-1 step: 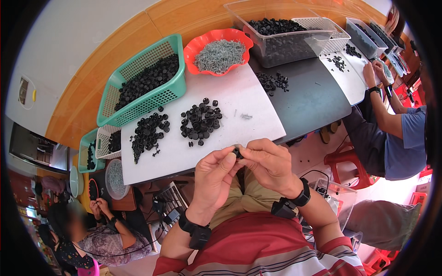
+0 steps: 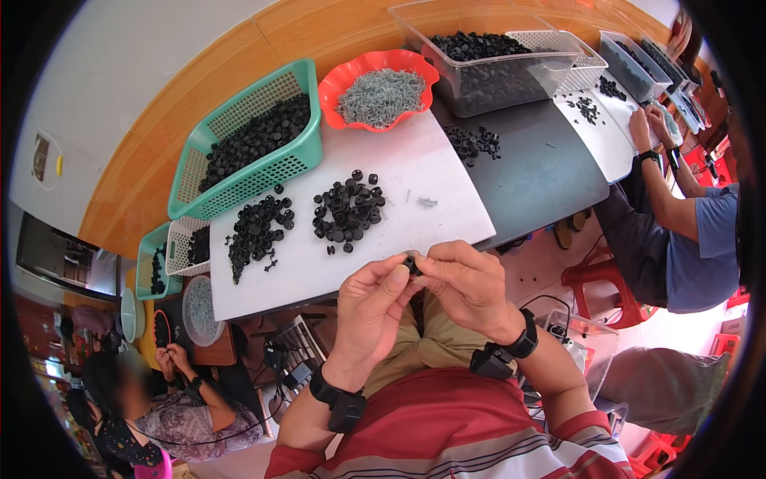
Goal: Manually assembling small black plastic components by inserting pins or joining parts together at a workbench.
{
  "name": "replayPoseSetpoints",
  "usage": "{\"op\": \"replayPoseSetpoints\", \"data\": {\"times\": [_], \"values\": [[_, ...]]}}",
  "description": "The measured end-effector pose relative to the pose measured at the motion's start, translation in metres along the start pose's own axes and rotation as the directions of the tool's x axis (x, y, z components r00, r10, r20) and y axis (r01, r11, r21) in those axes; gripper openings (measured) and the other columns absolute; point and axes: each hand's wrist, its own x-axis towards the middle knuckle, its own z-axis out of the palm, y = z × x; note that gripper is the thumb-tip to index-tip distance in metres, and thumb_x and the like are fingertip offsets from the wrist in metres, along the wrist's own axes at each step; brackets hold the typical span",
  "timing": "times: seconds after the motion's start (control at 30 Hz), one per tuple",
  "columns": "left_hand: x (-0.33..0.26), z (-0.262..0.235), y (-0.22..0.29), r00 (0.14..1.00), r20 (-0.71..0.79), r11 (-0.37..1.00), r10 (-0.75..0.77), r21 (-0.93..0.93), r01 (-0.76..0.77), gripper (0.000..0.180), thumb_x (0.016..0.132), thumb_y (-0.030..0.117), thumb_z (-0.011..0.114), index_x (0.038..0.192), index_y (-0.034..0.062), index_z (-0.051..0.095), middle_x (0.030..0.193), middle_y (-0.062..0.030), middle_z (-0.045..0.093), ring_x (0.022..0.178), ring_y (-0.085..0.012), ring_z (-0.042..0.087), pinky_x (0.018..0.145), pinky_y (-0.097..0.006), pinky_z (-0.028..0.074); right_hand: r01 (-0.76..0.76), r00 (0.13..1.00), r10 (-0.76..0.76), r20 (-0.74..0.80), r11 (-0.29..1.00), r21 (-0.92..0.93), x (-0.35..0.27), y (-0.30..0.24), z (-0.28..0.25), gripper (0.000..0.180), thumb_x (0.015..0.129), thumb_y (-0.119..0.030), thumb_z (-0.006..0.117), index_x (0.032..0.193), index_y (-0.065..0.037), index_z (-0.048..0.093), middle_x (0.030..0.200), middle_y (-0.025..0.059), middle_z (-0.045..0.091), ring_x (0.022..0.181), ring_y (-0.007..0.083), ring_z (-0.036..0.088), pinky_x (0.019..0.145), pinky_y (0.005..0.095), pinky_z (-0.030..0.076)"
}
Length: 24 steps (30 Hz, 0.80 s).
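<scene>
My left hand (image 2: 373,310) and my right hand (image 2: 469,286) meet in front of my chest, just off the near edge of the white tabletop (image 2: 447,172). Between the fingertips of both hands is a small black round part (image 2: 412,263), mostly hidden by the fingers. Both wrists wear black bands. On the tabletop beyond my hands lie two loose piles of similar black parts (image 2: 348,211), the other black pile (image 2: 257,231) further left. A few small grey screws (image 2: 426,202) lie to the right of them.
A green basket (image 2: 185,177) of black parts and a red bowl (image 2: 335,80) of grey screws stand at the back. A clear bin (image 2: 495,80) sits on the dark table (image 2: 542,172). One person (image 2: 690,231) works at right, another (image 2: 152,407) sits lower left.
</scene>
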Motion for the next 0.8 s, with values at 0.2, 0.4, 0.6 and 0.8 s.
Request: {"op": "replayPoseSetpoints", "data": {"times": [0.2,0.4,0.6,0.8], "values": [[-0.0011,-0.0005,-0.0014,1.0,0.019,1.0,-0.005,-0.015,0.006,0.02,0.101,0.004,0.064,0.12,0.0,0.068,0.119,-0.0122,0.072,0.106,-0.0189,0.07,0.098,-0.035,0.058,0.028,0.999,-0.028,0.019,0.999,-0.024,-0.0029,0.0021,0.0002,0.04,0.079,0.006,0.077,0.117,-0.004,0.072,0.097,0.0104,0.069,0.071,0.0233,0.069,0.059,0.0304,0.056],[-0.0025,-0.0008,-0.0027,1.0,0.013,0.998,0.027,0.062,-0.028,0.021,0.102,0.009,0.063,0.12,0.0006,0.068,0.119,-0.0106,0.072,0.106,-0.0169,0.069,0.097,-0.033,0.057,-0.027,1.0,0.027,0.003,0.997,0.07,-0.0042,0.0009,0.0034,0.04,0.081,0.007,0.076,0.119,-0.005,0.072,0.098,0.0105,0.068,0.072,0.0224,0.069,0.061,0.0299,0.056],[-0.0034,-0.0012,-0.002,0.995,0.067,0.992,0.072,0.094,-0.079,0.018,0.101,0.004,0.064,0.118,0.0011,0.069,0.12,-0.0126,0.072,0.107,-0.019,0.069,0.098,-0.035,0.057,-0.089,0.996,0.093,-0.013,0.978,0.187,-0.0081,0.0002,0.0048,0.038,0.083,0.008,0.076,0.119,-0.003,0.071,0.099,0.0111,0.069,0.076,0.0205,0.07,0.064,0.0284,0.056],[-0.0039,-0.0006,-0.0036,0.994,0.071,0.991,0.08,0.105,-0.087,0.017,0.099,0.002,0.066,0.116,0.0019,0.07,0.12,-0.0133,0.072,0.108,-0.0197,0.069,0.099,-0.035,0.057,-0.115,0.993,0.118,-0.008,0.977,0.182,-0.0073,-0.0022,0.0006,0.034,0.083,0.006,0.077,0.116,-0.002,0.072,0.097,0.0118,0.069,0.075,0.0203,0.07,0.063,0.0283,0.055]]}}
